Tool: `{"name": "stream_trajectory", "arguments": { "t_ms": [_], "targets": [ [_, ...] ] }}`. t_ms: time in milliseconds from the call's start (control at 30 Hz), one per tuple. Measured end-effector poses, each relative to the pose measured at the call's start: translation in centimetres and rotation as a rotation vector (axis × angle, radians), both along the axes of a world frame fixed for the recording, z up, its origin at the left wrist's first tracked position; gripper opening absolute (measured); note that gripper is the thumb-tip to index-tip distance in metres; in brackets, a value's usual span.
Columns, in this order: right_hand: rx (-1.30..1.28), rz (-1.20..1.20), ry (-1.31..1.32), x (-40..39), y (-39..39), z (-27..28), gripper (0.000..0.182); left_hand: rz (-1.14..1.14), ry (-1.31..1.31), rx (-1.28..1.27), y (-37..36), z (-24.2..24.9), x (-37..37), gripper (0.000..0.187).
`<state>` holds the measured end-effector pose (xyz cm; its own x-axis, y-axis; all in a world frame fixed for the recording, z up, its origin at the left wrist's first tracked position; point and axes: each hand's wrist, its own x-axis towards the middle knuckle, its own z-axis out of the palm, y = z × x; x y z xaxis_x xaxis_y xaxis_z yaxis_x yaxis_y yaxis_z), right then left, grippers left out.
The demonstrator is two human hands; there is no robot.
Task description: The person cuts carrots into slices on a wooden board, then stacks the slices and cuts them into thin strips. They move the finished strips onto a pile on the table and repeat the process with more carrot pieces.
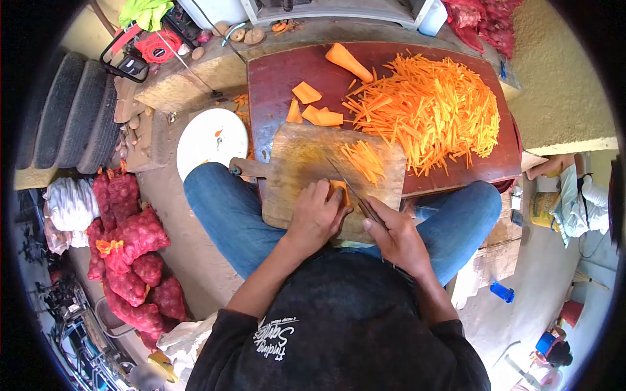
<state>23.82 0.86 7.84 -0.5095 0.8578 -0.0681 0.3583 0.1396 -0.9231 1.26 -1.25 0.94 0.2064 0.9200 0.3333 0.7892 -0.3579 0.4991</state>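
Observation:
My left hand (317, 212) presses a carrot piece (339, 189) down on the wooden cutting board (297, 143), its fingers closed round it. In my right hand (398, 238) is a knife (347, 180), its blade slanting up and left right beside the carrot piece. A small row of cut carrot sticks (364, 161) lies on the board's right half. Beyond the board, a large heap of carrot sticks (433, 111) covers the right of the dark red table (274, 78). A peeled carrot (349, 60) and several carrot slabs (323, 116) lie left of the heap.
A white round lid or plate (212, 140) is left of the table, near my knee. Red mesh sacks (134, 260) fill the left floor, below stacked tires (75, 111). A concrete ledge (176, 91) runs behind. A blue object (502, 292) lies on the right floor.

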Motion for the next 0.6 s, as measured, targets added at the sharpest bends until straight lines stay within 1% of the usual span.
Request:
{"name": "stream_trajectory", "arguments": {
  "t_ms": [67, 167, 200, 267, 367, 467, 533, 600],
  "targets": [
    [0.056, 0.003, 0.005, -0.3, 0.2, 0.1, 0.043, -0.007, -0.002, -0.01, -0.1, -0.2, -0.1, 0.041],
    [0.026, -0.011, -0.028, 0.0, 0.0, 0.2, 0.042, -0.051, -0.036, -0.033, 0.2, -0.1, -0.7, 0.042],
    [0.001, -0.03, -0.037, 0.1, -0.3, 0.3, 0.042, -0.083, -0.04, -0.029, 0.3, 0.7, -1.4, 0.043],
    [-0.052, -0.077, -0.059, 0.5, -1.1, 0.9, 0.043, -0.134, -0.061, -0.04, 0.6, 1.0, -2.5, 0.043],
    [-0.272, -0.101, -0.104, 0.6, -1.4, 1.5, 0.043, -0.147, -0.085, -0.077, 0.5, 0.4, -2.9, 0.044],
    [0.001, -0.042, -0.029, 0.2, -0.9, -0.1, 0.044, -0.093, -0.05, -0.093, 0.4, 0.2, -2.1, 0.045],
    [0.054, -0.013, -0.013, -0.3, -0.2, -0.3, 0.045, -0.033, -0.025, -0.098, 0.0, -0.2, -1.5, 0.045],
    [0.089, 0.006, -0.027, -0.5, -0.1, -0.6, 0.047, 0.031, -0.005, -0.041, -0.2, -0.5, -1.0, 0.045]
  ]
}}
